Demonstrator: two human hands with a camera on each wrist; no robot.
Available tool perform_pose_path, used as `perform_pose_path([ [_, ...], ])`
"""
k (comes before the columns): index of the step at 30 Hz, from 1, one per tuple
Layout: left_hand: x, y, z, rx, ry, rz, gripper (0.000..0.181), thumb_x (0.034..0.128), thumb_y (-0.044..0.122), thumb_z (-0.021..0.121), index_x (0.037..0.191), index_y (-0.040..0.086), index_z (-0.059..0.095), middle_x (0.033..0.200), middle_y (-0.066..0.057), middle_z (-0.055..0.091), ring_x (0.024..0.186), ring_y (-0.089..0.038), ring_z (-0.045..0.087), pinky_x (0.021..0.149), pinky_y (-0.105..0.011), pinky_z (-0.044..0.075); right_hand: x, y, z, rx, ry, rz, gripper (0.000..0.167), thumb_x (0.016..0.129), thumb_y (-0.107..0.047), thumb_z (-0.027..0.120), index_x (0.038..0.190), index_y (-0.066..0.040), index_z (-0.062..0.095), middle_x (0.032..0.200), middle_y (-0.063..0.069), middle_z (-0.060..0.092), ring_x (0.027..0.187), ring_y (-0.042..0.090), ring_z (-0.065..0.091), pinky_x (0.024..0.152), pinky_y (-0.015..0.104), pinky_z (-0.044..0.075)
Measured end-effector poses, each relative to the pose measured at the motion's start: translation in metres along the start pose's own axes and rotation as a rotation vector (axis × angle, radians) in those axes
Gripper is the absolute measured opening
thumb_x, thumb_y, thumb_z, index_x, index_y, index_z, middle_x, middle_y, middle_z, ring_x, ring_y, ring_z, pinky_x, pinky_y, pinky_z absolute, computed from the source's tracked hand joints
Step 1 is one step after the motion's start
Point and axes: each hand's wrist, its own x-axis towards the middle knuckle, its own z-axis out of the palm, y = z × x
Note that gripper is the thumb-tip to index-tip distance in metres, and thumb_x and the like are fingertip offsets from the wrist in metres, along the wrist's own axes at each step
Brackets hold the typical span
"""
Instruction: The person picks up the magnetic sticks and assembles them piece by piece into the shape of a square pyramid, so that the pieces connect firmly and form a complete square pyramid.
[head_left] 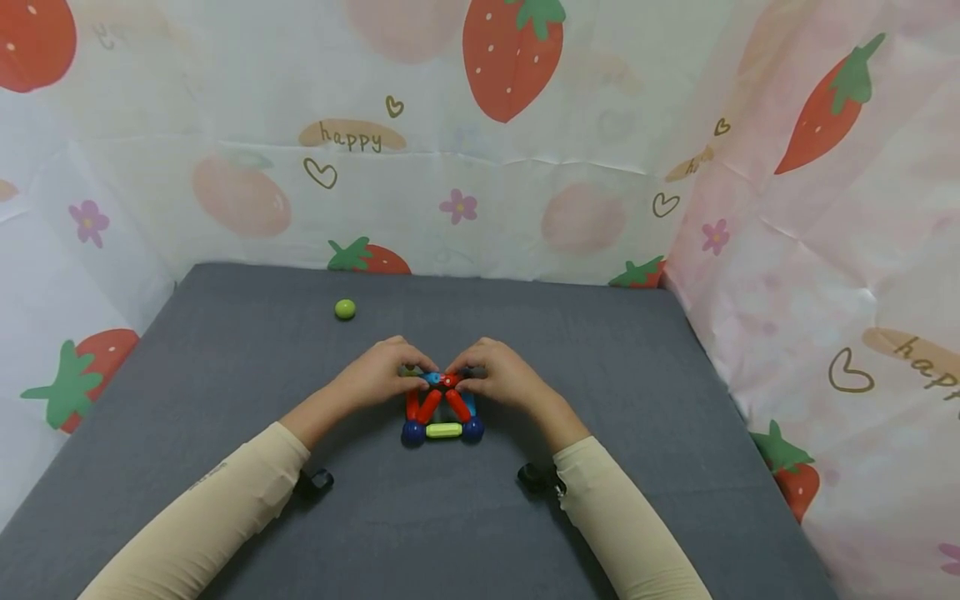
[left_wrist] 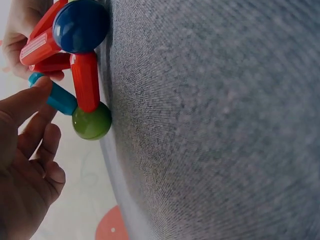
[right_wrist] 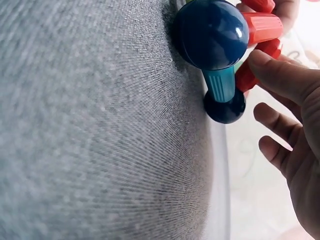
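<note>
A small frame of magnetic building rods and balls stands on the grey cloth. At its front, a yellow-green rod joins two dark blue balls, one on the left and one on the right. Red front rods slant up and inward. My left hand pinches a blue rod that rises from a green ball. With thumb and fingers, my right hand pinches a red rod near the rear dark blue ball. The rods' upper ends meet between the hands; fingers partly hide the joint.
A loose green ball lies toward the back left of the grey cloth-covered table. Strawberry-printed curtains hang along the back and sides. Black wrist straps show below both sleeves.
</note>
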Motion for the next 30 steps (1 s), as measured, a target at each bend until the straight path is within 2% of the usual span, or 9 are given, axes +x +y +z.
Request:
perform_pose_path([
  [4, 0.001, -0.001, 0.002, 0.023, -0.012, 0.033, 0.022, 0.0929, 0.024, 0.078, 0.115, 0.026, 0.079, 0.108, 0.012, 0.075, 0.092, -0.012, 0.052, 0.076, -0.032, 0.047, -0.001, -0.001, 0.0, 0.002, 0.006, -0.002, 0.022, 0.09, -0.022, 0.08, 0.112, -0.025, 0.079, 0.108, -0.011, 0.075, 0.1, 0.016, 0.059, 0.084, 0.033, 0.05],
  [16, 0.002, -0.002, 0.0, 0.006, -0.024, 0.025, 0.021, 0.0931, 0.025, 0.078, 0.114, 0.026, 0.079, 0.108, 0.011, 0.075, 0.092, -0.012, 0.052, 0.075, -0.032, 0.047, -0.006, -0.005, -0.003, -0.043, 0.025, 0.005, 0.026, 0.091, -0.022, 0.08, 0.117, -0.022, 0.077, 0.114, -0.007, 0.074, 0.104, 0.014, 0.058, 0.089, 0.035, 0.051],
  [20, 0.003, -0.001, 0.001, -0.003, -0.026, 0.024, 0.02, 0.0934, 0.025, 0.077, 0.114, 0.026, 0.079, 0.108, 0.011, 0.075, 0.093, -0.013, 0.052, 0.076, -0.032, 0.047, -0.015, -0.005, -0.006, -0.032, 0.046, 0.062, 0.029, 0.091, -0.023, 0.08, 0.12, -0.02, 0.076, 0.115, -0.004, 0.073, 0.104, 0.017, 0.059, 0.09, 0.037, 0.051],
  [23, 0.003, -0.001, 0.001, -0.009, -0.029, 0.02, 0.02, 0.0937, 0.025, 0.077, 0.114, 0.027, 0.079, 0.108, 0.011, 0.074, 0.094, -0.014, 0.053, 0.077, -0.033, 0.047, -0.024, -0.005, -0.01, 0.026, 0.052, 0.124, 0.031, 0.092, -0.023, 0.08, 0.122, -0.019, 0.075, 0.117, -0.003, 0.072, 0.105, 0.02, 0.059, 0.092, 0.039, 0.051],
  [30, 0.003, -0.002, 0.0, -0.025, -0.038, 0.015, 0.02, 0.0943, 0.026, 0.076, 0.114, 0.027, 0.079, 0.108, 0.012, 0.074, 0.096, -0.016, 0.053, 0.078, -0.033, 0.048, -0.049, -0.013, -0.014, 0.151, 0.004, 0.265, 0.033, 0.09, -0.03, 0.081, 0.121, -0.021, 0.075, 0.118, -0.009, 0.069, 0.109, 0.02, 0.058, 0.092, 0.04, 0.05],
])
